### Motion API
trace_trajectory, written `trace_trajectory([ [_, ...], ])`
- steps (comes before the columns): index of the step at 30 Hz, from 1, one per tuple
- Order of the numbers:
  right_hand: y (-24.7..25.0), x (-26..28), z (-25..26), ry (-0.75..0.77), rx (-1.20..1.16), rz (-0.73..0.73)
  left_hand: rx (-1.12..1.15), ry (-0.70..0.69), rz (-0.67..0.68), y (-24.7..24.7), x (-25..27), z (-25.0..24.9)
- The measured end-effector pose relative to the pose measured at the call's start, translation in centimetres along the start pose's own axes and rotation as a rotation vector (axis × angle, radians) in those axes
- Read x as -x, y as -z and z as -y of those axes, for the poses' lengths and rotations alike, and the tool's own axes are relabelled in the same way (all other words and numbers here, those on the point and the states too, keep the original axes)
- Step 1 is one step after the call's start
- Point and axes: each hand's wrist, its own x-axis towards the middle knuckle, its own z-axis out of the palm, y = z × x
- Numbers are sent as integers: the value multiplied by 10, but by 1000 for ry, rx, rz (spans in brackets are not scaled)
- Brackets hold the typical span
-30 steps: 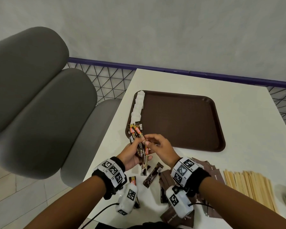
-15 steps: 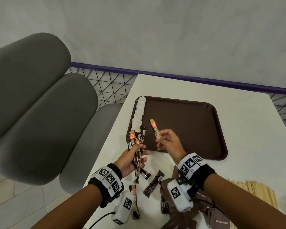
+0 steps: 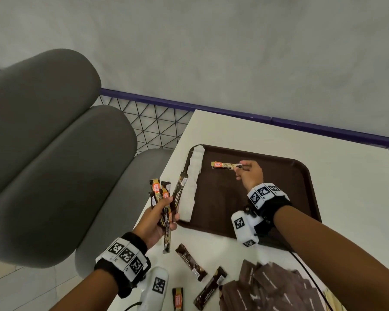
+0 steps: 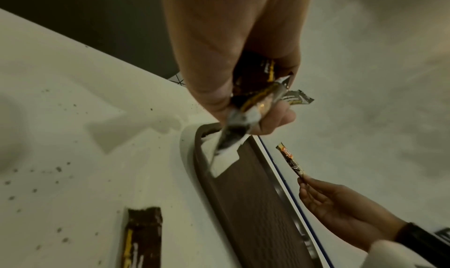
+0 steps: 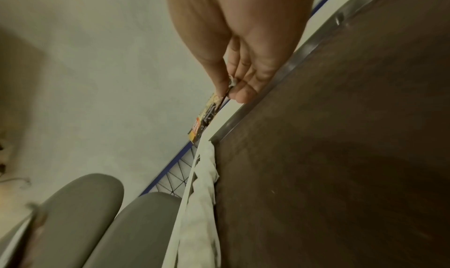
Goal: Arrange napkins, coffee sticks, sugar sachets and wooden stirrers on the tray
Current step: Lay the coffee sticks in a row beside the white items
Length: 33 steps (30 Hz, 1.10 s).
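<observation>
A brown tray [image 3: 301,187] lies on the white table, with a row of white sugar sachets [image 3: 193,182] along its left edge. My right hand [image 3: 245,173] hovers over the tray's far left part and pinches one coffee stick [image 3: 225,164] by its end, the stick lying level and pointing left. My left hand [image 3: 164,212] stays left of the tray's near corner and grips a bundle of coffee sticks [image 3: 166,196], fanned upward. The left wrist view shows that bundle [image 4: 255,99] in my fingers and the single stick [image 4: 291,161]. The right wrist view shows the pinched stick [image 5: 207,116].
Loose coffee sticks [image 3: 191,262] lie on the table near me. A heap of brown napkins [image 3: 270,288] sits at the near right, with wooden stirrers [image 3: 332,299] at the frame's edge. A grey padded chair [image 3: 54,153] stands left of the table; a wire railing [image 3: 157,124] runs behind.
My right hand drew one coffee stick from the bundle and carried it forward over the tray's far left part. The left hand kept the bundle and shifted slightly left.
</observation>
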Motion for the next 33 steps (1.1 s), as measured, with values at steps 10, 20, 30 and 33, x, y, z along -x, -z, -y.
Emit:
trace_trajectory([
  [10, -51, -73, 1, -88, 101, -111, 6, -42, -40, 8, -19, -17],
  [20, -69, -89, -12, -104, 251, -103, -31, -48, -79, 11, -23, -22],
  [30, -70, -94, -15, -70, 404, -97, -87, -75, -67, 14, -21, -24],
  [33, -66, -91, -14, -41, 374, -105, -97, -88, -60, 11, -23, -26],
])
